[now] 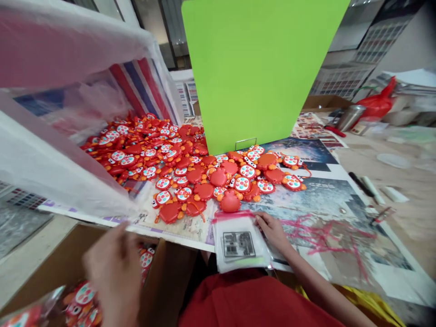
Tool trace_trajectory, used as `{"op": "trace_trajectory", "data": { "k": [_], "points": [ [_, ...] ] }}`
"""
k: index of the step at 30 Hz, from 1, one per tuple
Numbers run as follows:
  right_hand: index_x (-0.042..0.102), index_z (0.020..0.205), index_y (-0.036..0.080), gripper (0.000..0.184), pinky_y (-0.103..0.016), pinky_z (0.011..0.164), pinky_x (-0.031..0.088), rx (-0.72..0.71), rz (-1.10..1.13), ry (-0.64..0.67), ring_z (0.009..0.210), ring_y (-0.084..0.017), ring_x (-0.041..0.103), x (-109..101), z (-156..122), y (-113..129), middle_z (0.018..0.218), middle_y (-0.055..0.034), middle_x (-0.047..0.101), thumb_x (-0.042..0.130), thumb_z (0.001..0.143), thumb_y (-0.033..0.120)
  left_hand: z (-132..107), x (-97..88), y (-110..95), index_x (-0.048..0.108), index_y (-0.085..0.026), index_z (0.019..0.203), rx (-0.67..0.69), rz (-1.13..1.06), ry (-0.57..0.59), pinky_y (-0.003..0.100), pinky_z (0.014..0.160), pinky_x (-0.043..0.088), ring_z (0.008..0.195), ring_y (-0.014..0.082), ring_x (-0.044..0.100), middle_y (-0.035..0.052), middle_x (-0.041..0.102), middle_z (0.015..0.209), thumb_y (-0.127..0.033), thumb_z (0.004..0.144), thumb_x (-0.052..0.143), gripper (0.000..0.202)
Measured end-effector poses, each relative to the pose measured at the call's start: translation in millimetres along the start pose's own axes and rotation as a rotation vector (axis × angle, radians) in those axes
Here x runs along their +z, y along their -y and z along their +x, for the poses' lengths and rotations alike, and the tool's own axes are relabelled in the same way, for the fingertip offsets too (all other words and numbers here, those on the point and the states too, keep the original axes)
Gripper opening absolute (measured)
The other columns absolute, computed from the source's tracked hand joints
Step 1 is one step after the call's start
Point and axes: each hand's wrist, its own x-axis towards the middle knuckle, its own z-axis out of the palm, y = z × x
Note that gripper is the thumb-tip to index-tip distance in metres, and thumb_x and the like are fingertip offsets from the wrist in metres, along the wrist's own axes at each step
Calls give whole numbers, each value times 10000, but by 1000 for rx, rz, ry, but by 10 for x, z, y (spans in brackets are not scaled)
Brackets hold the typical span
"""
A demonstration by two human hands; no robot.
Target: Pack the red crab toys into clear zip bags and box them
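Fingers of my right hand (272,230) close on the upper right corner of a clear plastic zip bag (240,245) with a pink top strip and a black printed label. The bag lies at the table's front edge, in front of my red shirt. My left hand (112,268) is smeared by motion, above a cardboard box (168,277), so its fingers cannot be read. Inside the box, red crab-shaped toys (83,295) show, some in clear plastic. Just beyond the bag spreads a pile of loose crab toys (204,190), with orange claws and white, dotted oval panels.
An upright green board (265,68) stands behind the pile. At left, a white-covered frame (112,190) opens toward more toys. Torn pink strips (327,234) lie to the right, with a black marker-like stick (361,184), a metal cup (350,118) and a red plastic bag (379,104) farther back.
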Motion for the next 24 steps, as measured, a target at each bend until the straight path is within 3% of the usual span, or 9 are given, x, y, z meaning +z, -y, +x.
{"op": "trace_trajectory", "data": {
  "k": [1, 2, 5, 7, 9, 15, 18, 22, 24],
  "points": [
    [654, 1067, 181, 455, -317, 684, 477, -1, -1, -2, 707, -214, 612, 4, -4, -2, 764, -44, 667, 458, 892, 552, -48, 244, -219, 651, -187, 1096, 139, -98, 79, 492, 918, 483, 1021, 303, 609, 92, 692, 1064, -363, 902, 474, 316],
    [654, 1065, 182, 455, -314, 680, 476, 0, -1, -4, 702, -212, 611, 7, -10, -3, 765, -43, 669, 455, 894, 553, -120, 504, -441, 666, -196, 1035, 266, -227, 244, 438, 887, 501, 972, 264, 620, 80, 699, 1015, -301, 922, 421, 289],
    [663, 1050, 187, 444, -313, 679, 472, -22, -7, -18, 700, -211, 610, 8, -34, -3, 761, -38, 669, 457, 893, 548, -441, 1215, -1005, 657, -202, 1083, 416, -363, 633, 382, 912, 479, 1022, 230, 580, 74, 665, 1082, -224, 925, 446, 265],
    [674, 1030, 190, 421, -321, 699, 477, -48, -5, -21, 715, -216, 617, -1, -34, 5, 756, -37, 670, 471, 888, 531, -659, 1545, -1225, 644, -189, 1106, 435, -277, 707, 392, 907, 464, 1037, 246, 555, 85, 634, 1094, -213, 912, 495, 246],
    [685, 1008, 199, 389, -339, 744, 490, -67, 2, -3, 767, -230, 635, -11, 4, 23, 789, -44, 689, 484, 885, 509, -806, 1754, -1317, 647, -174, 1065, 443, -155, 694, 400, 874, 454, 1002, 259, 546, 88, 619, 1054, -214, 901, 527, 206],
    [690, 1067, 179, 318, -368, 891, 469, -205, -189, -49, 978, -254, 636, 99, 398, 192, 1048, -115, 699, 496, 899, 367, -874, 2007, -1272, 648, -174, 973, 466, 15, 565, 392, 792, 415, 913, 264, 526, 90, 595, 975, -251, 897, 561, 140],
    [680, 1071, 143, 327, -344, 842, 462, -213, -371, 0, 944, -255, 635, 275, 600, 309, 1005, -136, 694, 539, 895, 380, -903, 2063, -1253, 646, -182, 980, 464, 15, 508, 411, 805, 403, 927, 272, 511, 93, 591, 998, -233, 893, 558, 134],
    [668, 859, 156, 388, -315, 731, 436, -106, -552, -5, 845, -252, 629, 499, 731, 406, 900, -127, 687, 577, 861, 533, -949, 2121, -1232, 626, -172, 988, 492, -50, 492, 430, 847, 419, 957, 271, 516, 91, 594, 1035, -151, 903, 494, 158],
    [644, 819, 162, 373, -303, 696, 415, -73, -556, -32, 810, -241, 618, 563, 755, 420, 873, -115, 681, 609, 835, 533, -956, 2141, -1216, 614, -171, 975, 536, -114, 480, 437, 911, 415, 983, 255, 526, 77, 599, 1023, -101, 906, 449, 192]
  ]
}}
